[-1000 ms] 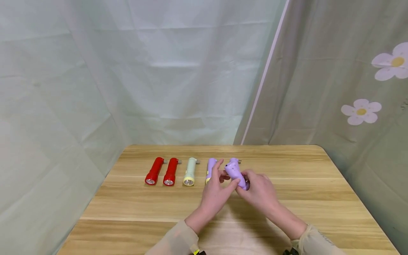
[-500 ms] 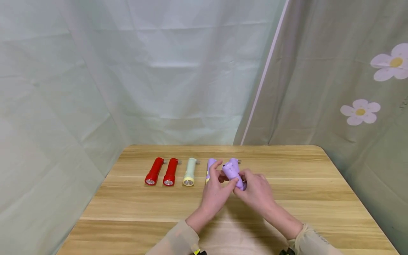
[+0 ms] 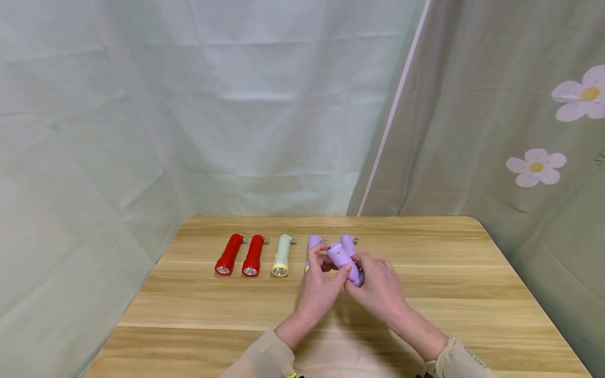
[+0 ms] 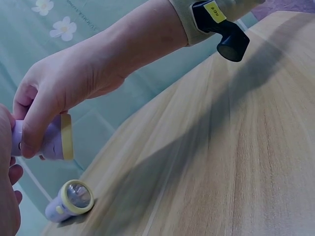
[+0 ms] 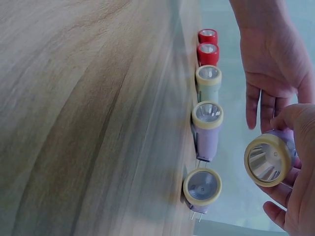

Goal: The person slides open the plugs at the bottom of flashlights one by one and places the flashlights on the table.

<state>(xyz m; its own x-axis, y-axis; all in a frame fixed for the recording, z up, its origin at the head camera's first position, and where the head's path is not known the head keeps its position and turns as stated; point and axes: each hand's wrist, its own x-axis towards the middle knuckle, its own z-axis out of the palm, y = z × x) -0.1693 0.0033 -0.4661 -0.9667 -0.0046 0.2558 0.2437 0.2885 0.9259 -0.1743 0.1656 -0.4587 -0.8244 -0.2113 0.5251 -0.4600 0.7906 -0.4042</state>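
A purple flashlight [image 3: 341,258] with a pale yellow head ring hangs above the table, tilted, between both hands. The right hand [image 3: 379,284] grips it near the lens end; in the right wrist view its reflector [image 5: 266,164] faces that camera. At the tail end, the left hand [image 3: 315,290] holds it with the thumb on the near side and the index finger bent toward the tip. Behind the hands lie two more purple flashlights, one [image 3: 314,243] partly covered by the left hand, the other [image 3: 348,243] partly covered by the held one.
Farther left in the same row are a pale green flashlight [image 3: 281,254] and two red flashlights [image 3: 253,255], lenses toward the person and plug prongs sticking out at the back. The wooden table [image 3: 198,315] meets a hanging curtain [image 3: 264,131] behind.
The held purple flashlight has shifted slightly left and toward the person. The left index finger, raised before, has bent down to the tail end. The lying flashlights have stayed put.
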